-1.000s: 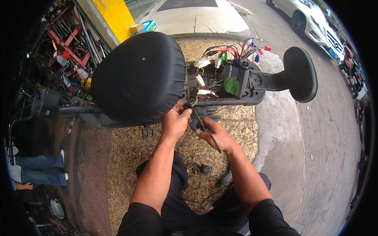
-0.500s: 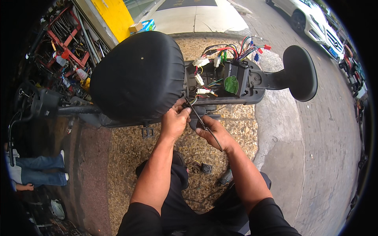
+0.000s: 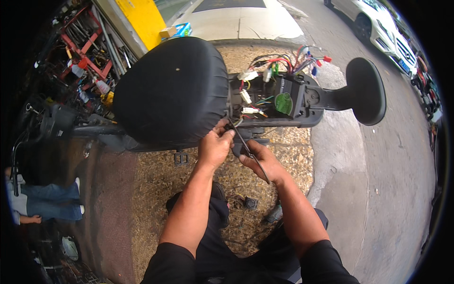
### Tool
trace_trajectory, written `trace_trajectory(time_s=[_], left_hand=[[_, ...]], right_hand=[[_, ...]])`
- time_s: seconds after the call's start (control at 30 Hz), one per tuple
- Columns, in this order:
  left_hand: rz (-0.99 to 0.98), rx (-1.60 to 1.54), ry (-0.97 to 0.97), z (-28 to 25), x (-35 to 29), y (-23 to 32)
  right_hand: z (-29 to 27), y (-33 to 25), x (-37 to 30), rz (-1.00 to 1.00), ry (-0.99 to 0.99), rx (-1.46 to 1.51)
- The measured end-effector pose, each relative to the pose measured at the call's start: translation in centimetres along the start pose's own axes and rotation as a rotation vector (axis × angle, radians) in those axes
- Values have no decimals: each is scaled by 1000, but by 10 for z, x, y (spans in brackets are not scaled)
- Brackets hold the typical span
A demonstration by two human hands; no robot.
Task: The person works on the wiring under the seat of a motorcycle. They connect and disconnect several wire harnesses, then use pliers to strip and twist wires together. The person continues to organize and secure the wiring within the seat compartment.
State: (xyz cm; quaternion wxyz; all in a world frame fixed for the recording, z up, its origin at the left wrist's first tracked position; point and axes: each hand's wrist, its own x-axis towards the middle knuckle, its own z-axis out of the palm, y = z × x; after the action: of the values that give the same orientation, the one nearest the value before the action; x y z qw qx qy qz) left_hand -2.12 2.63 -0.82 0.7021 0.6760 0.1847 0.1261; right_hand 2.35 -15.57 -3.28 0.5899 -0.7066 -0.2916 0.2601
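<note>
Cable [image 3: 243, 141] — thin, black, slightly bowed; left hand [image 3: 215, 146] pinches its upper part; right hand [image 3: 263, 162], half-curled, grips it lower.

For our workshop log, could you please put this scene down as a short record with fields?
Left hand: at the upper part of the thin black cable, exact grip hidden
Right hand: holding the cable lower down
Rounded black seat: beyond the left hand
Open compartment: white connectors, coloured wires, black box with green label
</note>
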Motion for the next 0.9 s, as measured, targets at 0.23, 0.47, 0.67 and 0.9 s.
trace_trajectory(time_s=[0.23,0.47,0.67,0.9], left_hand=[[120,73,31,8,6,-11],[133,130,42,10,9,-16],[105,277,64,2,11,-17],[-59,-239,78,0,1,-5]], right_hand=[[6,-16,0,122,-28,139],[5,-9,0,116,-13,130],[7,-13,3,201,7,88],[6,-11,-18,132,-24,126]])
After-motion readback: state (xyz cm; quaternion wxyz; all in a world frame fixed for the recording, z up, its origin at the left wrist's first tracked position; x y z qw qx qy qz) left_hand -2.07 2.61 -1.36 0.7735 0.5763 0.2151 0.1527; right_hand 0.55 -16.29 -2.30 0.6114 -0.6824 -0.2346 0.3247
